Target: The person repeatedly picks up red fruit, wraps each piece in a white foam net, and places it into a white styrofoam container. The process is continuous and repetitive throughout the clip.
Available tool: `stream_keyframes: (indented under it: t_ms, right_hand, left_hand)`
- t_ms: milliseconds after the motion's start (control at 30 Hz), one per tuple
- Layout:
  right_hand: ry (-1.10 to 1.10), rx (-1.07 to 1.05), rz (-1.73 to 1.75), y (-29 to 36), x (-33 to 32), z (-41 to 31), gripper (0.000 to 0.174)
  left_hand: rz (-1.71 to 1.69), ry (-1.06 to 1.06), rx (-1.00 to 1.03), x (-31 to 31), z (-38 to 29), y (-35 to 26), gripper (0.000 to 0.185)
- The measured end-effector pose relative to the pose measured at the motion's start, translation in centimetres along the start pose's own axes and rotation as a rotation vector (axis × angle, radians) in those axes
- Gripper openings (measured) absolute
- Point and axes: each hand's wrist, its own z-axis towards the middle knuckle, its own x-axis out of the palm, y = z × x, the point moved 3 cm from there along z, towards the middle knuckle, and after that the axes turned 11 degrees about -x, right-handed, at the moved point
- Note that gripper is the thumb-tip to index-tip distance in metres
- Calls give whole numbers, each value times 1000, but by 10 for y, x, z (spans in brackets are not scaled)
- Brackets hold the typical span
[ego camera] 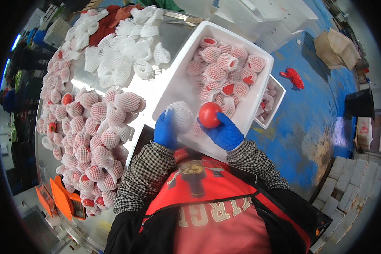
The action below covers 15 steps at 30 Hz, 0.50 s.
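My right hand (224, 131), in a blue glove, holds a bare red tomato (210, 115) over the near end of a white foam box (181, 63). To its left my left hand (167, 128), also gloved in blue, grips a white foam mesh sleeve (180, 116), which is blurred. Sleeve and tomato are apart. Inside the box lie many red fruits in foam mesh sleeves (214, 72). More sleeved red fruits (98, 136) are heaped on the metal table at left. Loose white mesh sleeves (122, 60) form a pile beyond them.
A smaller foam box (274, 101) of sleeved fruits stands right of the large one. Orange tools or holders (62, 198) lie by the table's near left edge. White foam boxes (241, 16) stand beyond. A red bag or cloth (292, 78) and a carton (336, 49) are on the blue floor.
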Motion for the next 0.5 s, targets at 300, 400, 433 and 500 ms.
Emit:
stream_keyframes:
  t_ms: [300,400,433,500]
  right_hand:
    - [379,-6,-328,-23,35,-22,48]
    - [796,-506,-1131,-21,67,-45,38]
    - [755,-464,-1173,-24,76,-47,37]
    - [693,-446,-1035,-26,85,-53,37]
  left_hand:
    - [579,97,425,-1,-38,-10,53]
    - [469,193,142,42,-53,-2,60]
    - [567,219,140,62,-48,0,59]
    - [752,261,148,98,-37,9,57]
